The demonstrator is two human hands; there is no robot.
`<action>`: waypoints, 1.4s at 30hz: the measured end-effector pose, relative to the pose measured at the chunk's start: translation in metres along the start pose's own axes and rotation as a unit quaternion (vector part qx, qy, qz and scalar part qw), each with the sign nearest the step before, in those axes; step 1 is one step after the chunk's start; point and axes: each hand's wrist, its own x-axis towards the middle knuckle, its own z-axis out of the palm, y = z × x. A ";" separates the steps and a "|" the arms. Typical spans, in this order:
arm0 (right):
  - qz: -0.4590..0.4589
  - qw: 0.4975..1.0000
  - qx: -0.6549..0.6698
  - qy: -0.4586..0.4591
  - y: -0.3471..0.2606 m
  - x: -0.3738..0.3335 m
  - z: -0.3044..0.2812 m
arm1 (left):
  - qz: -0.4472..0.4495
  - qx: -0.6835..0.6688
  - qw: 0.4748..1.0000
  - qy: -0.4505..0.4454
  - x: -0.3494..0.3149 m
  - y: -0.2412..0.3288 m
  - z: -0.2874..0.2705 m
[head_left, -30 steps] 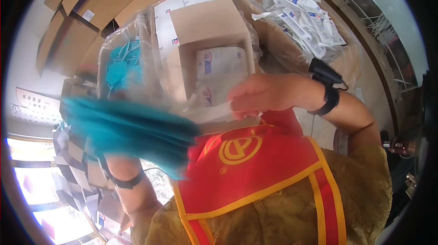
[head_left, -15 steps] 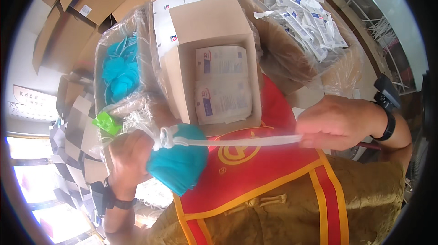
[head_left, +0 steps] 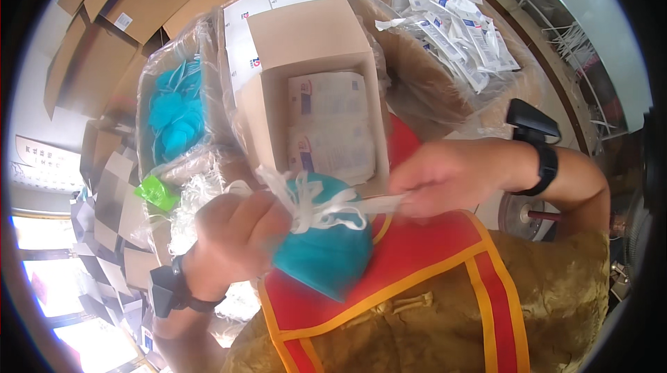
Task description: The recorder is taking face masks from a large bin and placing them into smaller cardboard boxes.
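In front of my chest hangs a rounded teal fabric bundle point(head_left: 326, 262) that looks like stacked face masks. White elastic straps point(head_left: 319, 208) lie in loose loops across its upper part. My left hand point(head_left: 240, 237) is closed at the bundle's left side, gripping straps and the teal edge; its fingers are blurred. Closed fingers of my right hand point(head_left: 441, 180) pinch the white strap ends to the right of the bundle. Beyond the bundle stands an open cardboard box point(head_left: 278, 123) with white printed pouches point(head_left: 331, 119) in two stacks.
Left of the box, a plastic-lined carton point(head_left: 144, 88) holds teal pieces point(head_left: 179, 109). Below it are white strands point(head_left: 196, 210) and a green wrapper point(head_left: 157, 192). A lined carton point(head_left: 500, 112) at right holds loose pouches point(head_left: 462, 32). White boxes point(head_left: 240, 36) and brown cartons point(head_left: 156, 1) stand behind.
My right hand has moved left toward the bundle, and the taut strap has slackened into loops. My left hand and the teal bundle have shifted right.
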 end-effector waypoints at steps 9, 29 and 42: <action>-0.072 0.995 0.055 0.032 0.003 0.038 0.009 | -0.011 0.040 0.997 -0.058 0.012 -0.010 0.005; 0.066 0.957 -0.265 0.101 -0.042 -0.092 0.003 | -0.140 0.103 0.985 -0.011 -0.070 -0.057 0.011; 0.083 0.940 0.105 0.314 0.012 -0.074 -0.011 | -0.485 -0.351 0.711 0.369 -0.101 -0.093 0.006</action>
